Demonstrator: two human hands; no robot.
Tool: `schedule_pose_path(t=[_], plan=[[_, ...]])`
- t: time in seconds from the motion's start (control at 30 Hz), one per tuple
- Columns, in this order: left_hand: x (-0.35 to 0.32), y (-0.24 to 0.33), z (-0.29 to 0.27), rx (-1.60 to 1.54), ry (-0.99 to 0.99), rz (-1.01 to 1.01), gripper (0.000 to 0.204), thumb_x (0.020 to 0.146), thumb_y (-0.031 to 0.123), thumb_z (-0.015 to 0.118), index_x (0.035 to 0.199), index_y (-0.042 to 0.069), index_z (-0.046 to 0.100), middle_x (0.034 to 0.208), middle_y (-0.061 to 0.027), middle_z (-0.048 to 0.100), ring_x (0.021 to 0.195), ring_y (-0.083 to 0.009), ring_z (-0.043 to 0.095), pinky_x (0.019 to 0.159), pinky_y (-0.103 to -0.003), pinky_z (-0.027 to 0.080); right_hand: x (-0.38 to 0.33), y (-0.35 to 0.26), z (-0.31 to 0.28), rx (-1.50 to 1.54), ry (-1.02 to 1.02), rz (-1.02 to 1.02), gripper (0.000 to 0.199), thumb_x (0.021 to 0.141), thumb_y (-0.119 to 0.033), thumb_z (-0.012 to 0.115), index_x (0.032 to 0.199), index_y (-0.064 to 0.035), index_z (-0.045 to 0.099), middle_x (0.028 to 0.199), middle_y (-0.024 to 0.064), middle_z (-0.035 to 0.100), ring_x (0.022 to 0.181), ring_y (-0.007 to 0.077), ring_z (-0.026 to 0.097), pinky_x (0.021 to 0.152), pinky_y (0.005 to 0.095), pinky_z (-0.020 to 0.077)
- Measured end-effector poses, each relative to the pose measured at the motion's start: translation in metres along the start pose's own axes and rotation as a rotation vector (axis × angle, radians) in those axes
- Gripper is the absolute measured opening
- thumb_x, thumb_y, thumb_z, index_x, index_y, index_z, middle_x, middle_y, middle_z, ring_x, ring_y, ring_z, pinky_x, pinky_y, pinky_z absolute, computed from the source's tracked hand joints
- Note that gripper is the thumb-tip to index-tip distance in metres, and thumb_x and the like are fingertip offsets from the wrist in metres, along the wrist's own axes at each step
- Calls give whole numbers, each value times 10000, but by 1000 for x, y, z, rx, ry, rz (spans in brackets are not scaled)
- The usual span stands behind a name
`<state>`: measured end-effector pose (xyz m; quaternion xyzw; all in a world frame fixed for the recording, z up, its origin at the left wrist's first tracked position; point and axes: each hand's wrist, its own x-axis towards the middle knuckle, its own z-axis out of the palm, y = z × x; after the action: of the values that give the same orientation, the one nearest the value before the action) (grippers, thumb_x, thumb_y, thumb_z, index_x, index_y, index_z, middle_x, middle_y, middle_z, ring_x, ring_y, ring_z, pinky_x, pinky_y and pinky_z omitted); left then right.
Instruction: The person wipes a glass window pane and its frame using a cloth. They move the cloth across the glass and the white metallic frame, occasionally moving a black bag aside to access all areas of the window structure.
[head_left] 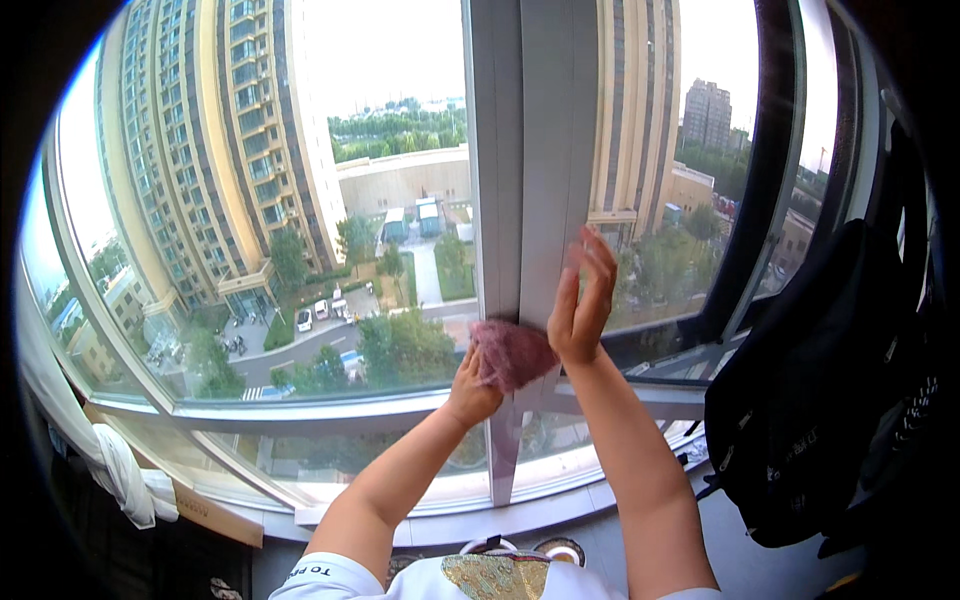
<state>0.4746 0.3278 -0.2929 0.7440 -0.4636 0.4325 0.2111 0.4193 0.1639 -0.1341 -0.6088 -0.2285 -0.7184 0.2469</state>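
A crumpled dusty-pink cloth (514, 356) lies against the lower part of the grey window post (548, 170). My left hand (474, 391) grips the cloth from its left side, and most of its fingers are hidden behind the fabric. Just to the right, my right hand (585, 300) is raised beside the post with its fingers stretched upward, slightly blurred and holding nothing. Its wrist is close to the cloth's right edge; I cannot tell whether they touch. Large glass panes (400, 300) extend on both sides of the post.
Black bags or clothes (800, 400) hang at the right, near my right arm. At the far left are a knotted white curtain (125, 470) and a cardboard box (215, 515). A curved window sill (430, 527) runs below the glass.
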Motion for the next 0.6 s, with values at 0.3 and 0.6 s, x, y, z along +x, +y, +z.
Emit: schedule_pose_path(t=[0.3, 0.6], plan=[[233, 2, -107, 251, 327, 25, 477, 849, 295, 623, 1314, 206, 565, 1315, -224, 486, 1250, -519, 384, 1084, -647, 211, -7, 20, -13, 60, 187, 261, 266, 1018, -176, 445, 1222, -9, 485, 1272, 169, 520, 1197, 313, 498, 1031, 411, 364], [86, 30, -31, 129, 160, -37, 487, 782, 137, 601, 1256, 29, 561, 1341, -240, 465, 1284, -470, 370, 1112, -630, 207, -65, 0, -28, 71, 32, 341, 276, 1016, -170, 449, 1250, -28, 480, 1318, 149, 504, 1222, 254, 485, 1024, 362, 366]])
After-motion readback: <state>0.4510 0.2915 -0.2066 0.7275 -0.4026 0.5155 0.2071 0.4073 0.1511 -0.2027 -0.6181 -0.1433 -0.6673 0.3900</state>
